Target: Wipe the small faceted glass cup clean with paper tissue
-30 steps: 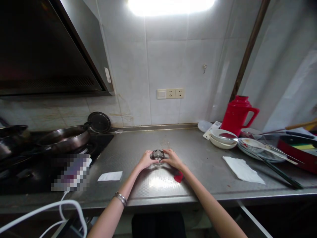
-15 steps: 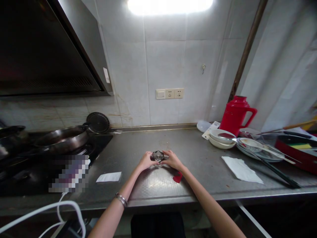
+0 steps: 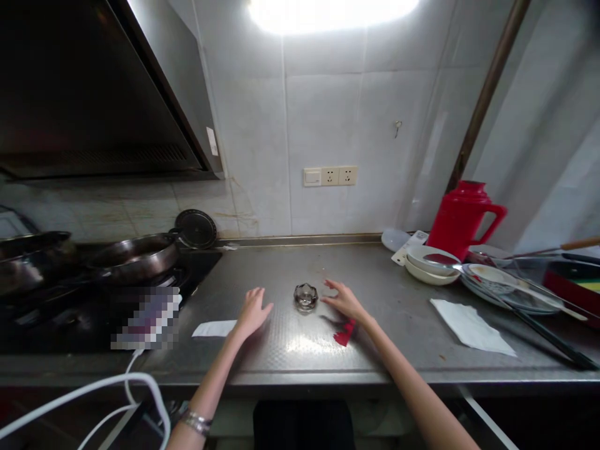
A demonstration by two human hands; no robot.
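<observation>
A small smoky glass bowl with a scalloped rim, like an ashtray (image 3: pixel 305 297), stands on the steel counter (image 3: pixel 290 350) in the middle of the view. To its left, my left hand (image 3: pixel 254 312) hovers with fingers apart and touches nothing I can see. My right hand (image 3: pixel 345 299) is just right of the glass, fingers spread and slightly curled, with a small gap between. Under my right wrist lies a red scrap (image 3: pixel 344 333), partly covered. A folded white paper (image 3: pixel 214 329) rests beside my left wrist.
Pans (image 3: pixel 134 257) sit on the black stove at left, near a pixelated object (image 3: pixel 146 317) with a white cable. At right are a red thermos (image 3: pixel 462 219), stacked bowls (image 3: pixel 431 265), plates with utensils (image 3: pixel 510 287) and a white napkin (image 3: pixel 473 326). A range hood (image 3: pixel 154 94) overhangs the left.
Both hands have let go of the glass ashtray and drawn apart, the left hand to the left and the right hand to the right. The camera view has shifted slightly.
</observation>
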